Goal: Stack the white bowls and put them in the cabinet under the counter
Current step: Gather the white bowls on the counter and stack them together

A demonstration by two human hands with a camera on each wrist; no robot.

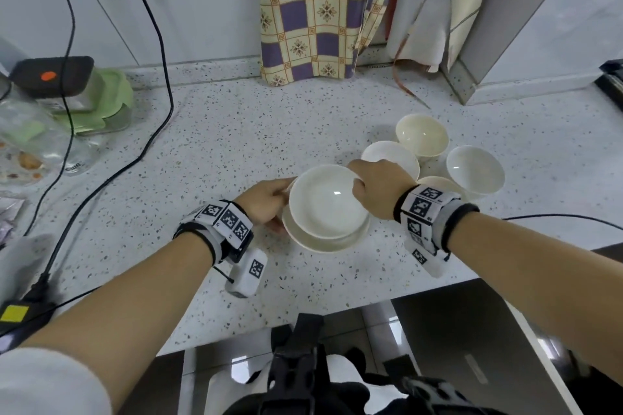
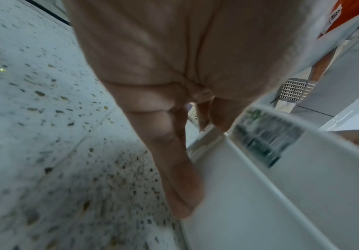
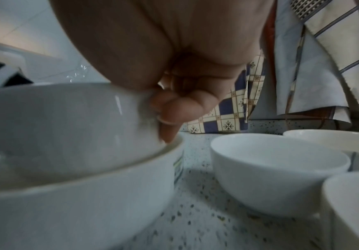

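Where head view hides them, right fingers (image 3: 174, 108) on upper bowl (image 3: 67, 121).

Six white bowls sit on the counter (image 1: 236, 152): two nested (image 1: 328, 209) near the centre, and four loose ones to the right, namely a wide one (image 1: 394, 153), a cream one (image 1: 421, 135) farthest back, one (image 1: 475, 170) far right, and one (image 1: 441, 183) mostly hidden behind the wrist. Two hands, two hanging cloths, two black cables.

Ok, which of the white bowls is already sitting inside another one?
The bowl between both hands, nearest the counter edge. It is nested in a wider bowl beneath it; the other four stand behind the right hand, none inside another.
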